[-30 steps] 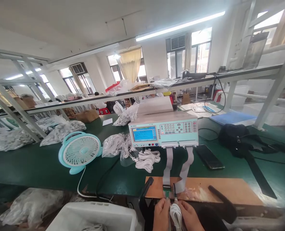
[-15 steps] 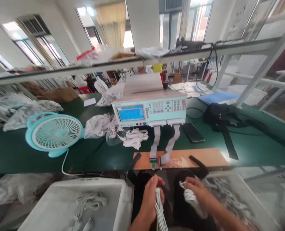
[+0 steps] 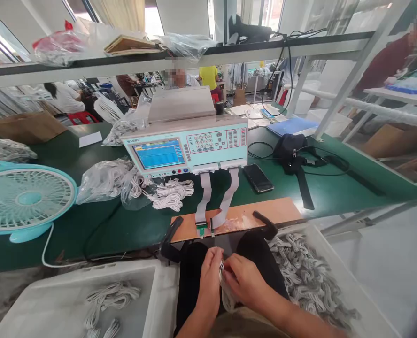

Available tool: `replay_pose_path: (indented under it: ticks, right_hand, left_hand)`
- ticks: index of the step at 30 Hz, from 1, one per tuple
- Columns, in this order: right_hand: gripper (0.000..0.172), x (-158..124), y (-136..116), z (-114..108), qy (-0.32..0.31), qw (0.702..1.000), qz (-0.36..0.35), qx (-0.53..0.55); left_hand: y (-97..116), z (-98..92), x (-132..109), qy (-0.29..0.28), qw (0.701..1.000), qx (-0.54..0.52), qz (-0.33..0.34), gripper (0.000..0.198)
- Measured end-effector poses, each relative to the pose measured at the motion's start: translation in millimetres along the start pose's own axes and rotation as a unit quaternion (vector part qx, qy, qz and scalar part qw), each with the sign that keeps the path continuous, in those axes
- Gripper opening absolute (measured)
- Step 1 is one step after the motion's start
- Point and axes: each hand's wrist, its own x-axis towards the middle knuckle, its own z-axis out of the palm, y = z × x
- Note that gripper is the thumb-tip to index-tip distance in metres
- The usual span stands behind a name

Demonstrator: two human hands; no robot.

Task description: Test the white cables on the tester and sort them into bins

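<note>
Both hands meet over the lap, just in front of the bench edge. My left hand point(image 3: 210, 277) is closed, its fingers pinched near the end of a bundled white cable point(image 3: 228, 299). Pressed close beside it, my right hand point(image 3: 244, 278) is closed on the cable too. The bundle hangs below the fingers, partly covered by them. Whether there is one bundle or two cannot be made out. Beyond the hands, two flat ribbon cables point(image 3: 203, 199) run from a bench tester point(image 3: 190, 145) with a lit blue screen to small connectors point(image 3: 202, 231) on an orange board point(image 3: 240, 218).
A white bin point(image 3: 166, 286) at left holds several coiled cables point(image 3: 113, 295); a bin at right holds a heap of cables point(image 3: 307, 272). On the green bench are a turquoise fan point(image 3: 28, 199), bagged cables point(image 3: 104, 178), a loose cable bundle point(image 3: 173, 193), a phone point(image 3: 258, 178) and a black bag point(image 3: 291, 150).
My right hand has moved left to meet my left hand, bringing its cable bundle over. The view has tilted down and shifted right.
</note>
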Motion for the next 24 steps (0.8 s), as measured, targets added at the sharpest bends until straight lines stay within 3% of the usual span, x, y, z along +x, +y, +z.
replay_pose_path:
  ticks: [6,9,12,16,24]
  right_hand:
    - [0.012,20.4,15.4,10.5,0.028,0.998,-0.017,0.053]
    - [0.018,34.3,13.9,16.9,0.059,0.989,0.019,0.133]
    - [0.021,46.8,11.1,20.9,0.072,0.968,0.074,0.231]
    - [0.018,56.9,12.7,23.1,0.056,0.933,0.129,0.331]
    - [0.031,65.4,17.8,30.9,0.063,0.893,0.182,0.406]
  left_hand:
    - [6.0,-26.2,-0.8,-0.045,0.997,0.063,0.027,0.02]
    - [21.4,-34.3,8.1,-0.061,0.998,0.009,-0.015,0.024]
    - [32.2,-41.6,21.2,-0.036,0.995,-0.057,-0.069,0.026]
    - [30.3,-50.1,33.7,0.005,0.992,-0.07,-0.106,0.032]
    - [24.7,-51.8,38.7,0.002,1.0,0.0,-0.014,0.035]
